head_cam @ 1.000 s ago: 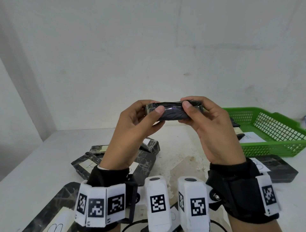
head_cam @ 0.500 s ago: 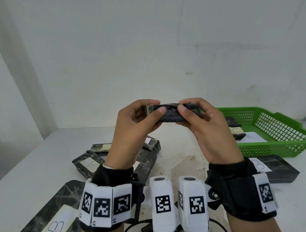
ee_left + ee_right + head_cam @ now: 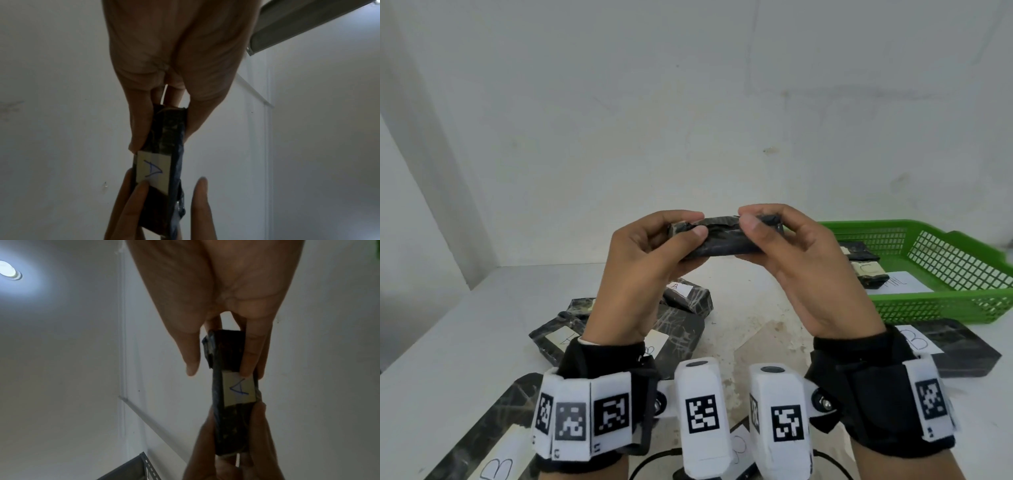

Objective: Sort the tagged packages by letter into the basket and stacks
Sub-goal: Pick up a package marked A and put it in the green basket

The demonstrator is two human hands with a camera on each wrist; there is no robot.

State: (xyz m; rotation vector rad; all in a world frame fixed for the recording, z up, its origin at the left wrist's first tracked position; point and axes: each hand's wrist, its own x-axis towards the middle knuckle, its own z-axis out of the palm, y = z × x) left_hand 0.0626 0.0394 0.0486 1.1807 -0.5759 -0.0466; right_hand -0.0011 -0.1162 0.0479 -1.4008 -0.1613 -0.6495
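- Small dark package [image 3: 722,240] pinched at each end by left hand [image 3: 643,270] and right hand [image 3: 801,267], raised left of green basket [image 3: 962,260]
- Tag [image 3: 153,170] marked A faces away, toward the wall: easy misread, wrong pile
- Thin end grips: may slip, drop onto packages below

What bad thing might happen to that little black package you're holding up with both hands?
The package is only pinched at its ends by the left hand and right hand, high above the table, so it might slip. Its A tag faces away from the head camera, so it might get missorted.
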